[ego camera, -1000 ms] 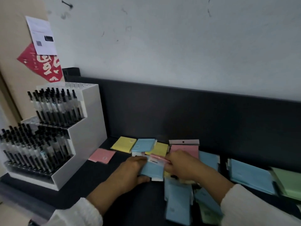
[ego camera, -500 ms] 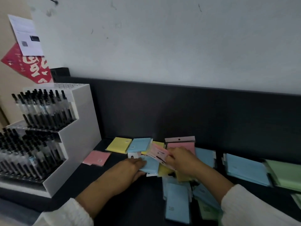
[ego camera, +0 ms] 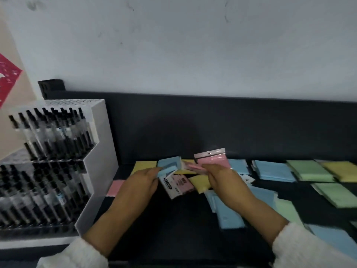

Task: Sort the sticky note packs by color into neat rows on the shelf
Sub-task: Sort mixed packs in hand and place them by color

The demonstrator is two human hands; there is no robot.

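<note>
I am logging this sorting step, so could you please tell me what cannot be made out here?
Head view:
- Label print on the lower pink pack: blurred, too small.
- Right hand: its back hides its grip on the thin pink pack.
- Pen rack: cut off by the left edge.

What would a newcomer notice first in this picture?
The two hands at the middle of the dark shelf: the left hand grips a blue pack, the right hand pinches a pink pack. A white pen rack stands at the left; green packs lie at the right.
</note>
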